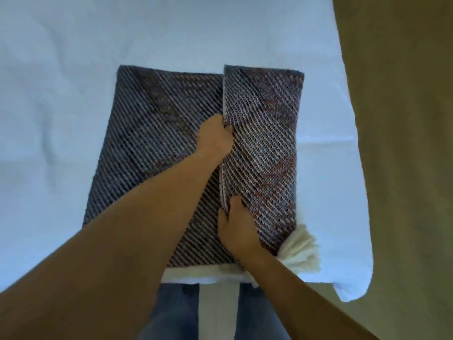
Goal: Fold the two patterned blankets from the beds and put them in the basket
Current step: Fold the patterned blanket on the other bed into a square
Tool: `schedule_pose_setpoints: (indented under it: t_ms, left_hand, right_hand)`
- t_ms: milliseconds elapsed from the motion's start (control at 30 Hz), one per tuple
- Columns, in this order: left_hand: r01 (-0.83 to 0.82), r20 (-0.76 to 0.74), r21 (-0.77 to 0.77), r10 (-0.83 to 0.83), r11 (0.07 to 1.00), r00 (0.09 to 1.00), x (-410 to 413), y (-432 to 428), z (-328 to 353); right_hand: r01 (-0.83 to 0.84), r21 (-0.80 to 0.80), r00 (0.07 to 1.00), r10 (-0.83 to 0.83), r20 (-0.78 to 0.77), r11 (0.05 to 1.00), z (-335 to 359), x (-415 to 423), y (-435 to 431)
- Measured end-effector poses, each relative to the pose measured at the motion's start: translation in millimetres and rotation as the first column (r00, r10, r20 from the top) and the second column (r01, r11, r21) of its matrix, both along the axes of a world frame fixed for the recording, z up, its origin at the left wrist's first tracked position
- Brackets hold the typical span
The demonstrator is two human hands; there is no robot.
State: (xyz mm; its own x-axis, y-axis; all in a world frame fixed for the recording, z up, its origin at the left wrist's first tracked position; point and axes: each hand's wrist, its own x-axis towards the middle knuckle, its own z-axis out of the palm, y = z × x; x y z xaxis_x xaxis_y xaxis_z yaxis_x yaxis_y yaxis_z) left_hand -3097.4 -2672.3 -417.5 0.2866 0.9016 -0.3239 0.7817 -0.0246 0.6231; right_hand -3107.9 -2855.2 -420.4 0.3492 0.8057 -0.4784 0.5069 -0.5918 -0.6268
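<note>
A patterned blanket (152,143), woven in dark blue, white and red diagonal stripes, lies partly folded on the white bed (61,94). Its right portion is doubled over as a flap (267,133) on top of the rest. My left hand (215,136) grips the flap's left edge near the middle. Closer to me, my right hand (235,229) holds the same edge at its near end. A cream fleece lining (301,251) bulges out at the near right corner. No basket or second blanket is in view.
The bed's near edge (186,279) runs just in front of my legs in jeans (171,315). Its right edge and corner (355,278) drop to tan carpet (404,143), which fills the right side.
</note>
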Motion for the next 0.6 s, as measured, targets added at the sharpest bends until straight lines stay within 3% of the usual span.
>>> schedule_pose_setpoints:
  t_ms: [300,600]
  left_hand:
    - [-0.08,0.058,-0.049,0.083,0.996,0.995,-162,86,-13]
    - [-0.186,0.105,-0.07,0.192,0.98,0.976,-223,133,-29]
  right_hand:
    - [-0.062,0.011,0.994,0.063,-0.088,0.998,-5,-154,86]
    - [-0.061,0.008,0.992,0.062,-0.107,0.998,-10,-223,139]
